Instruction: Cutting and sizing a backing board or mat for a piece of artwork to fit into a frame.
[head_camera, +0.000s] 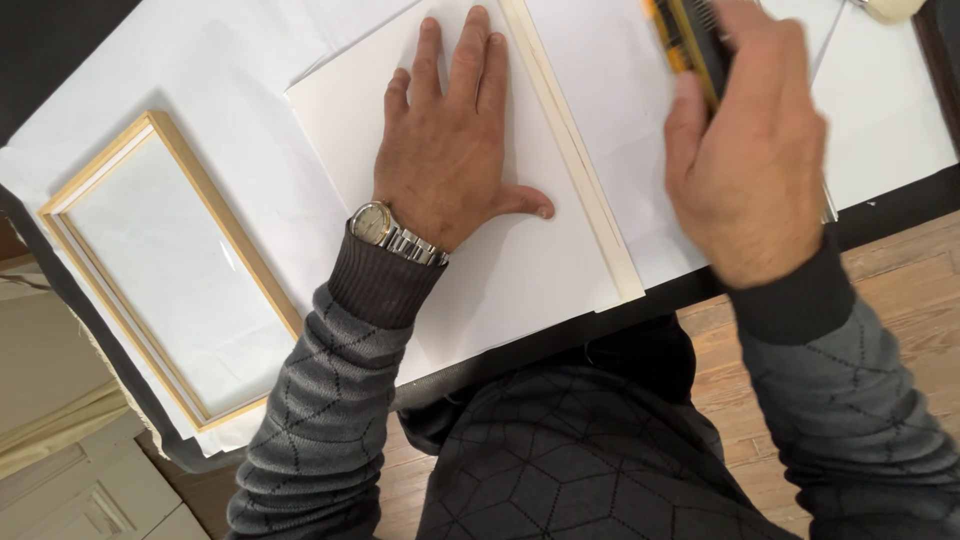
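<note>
My left hand (452, 140) lies flat, fingers spread, on a white sheet of board (520, 270) on the table. A silver wristwatch (392, 232) sits on that wrist. Along the board's right side runs a long cream strip or straightedge (590, 180). My right hand (745, 150), blurred by motion, is closed around a yellow and black utility knife (685, 40) held just right of the strip, over another white sheet (620, 100).
A light wooden picture frame (185, 170) lies at the left on white paper (250, 90). The dark table edge (900, 205) runs at right, with wooden floor (900, 290) below. A cream cabinet (70, 470) stands at lower left.
</note>
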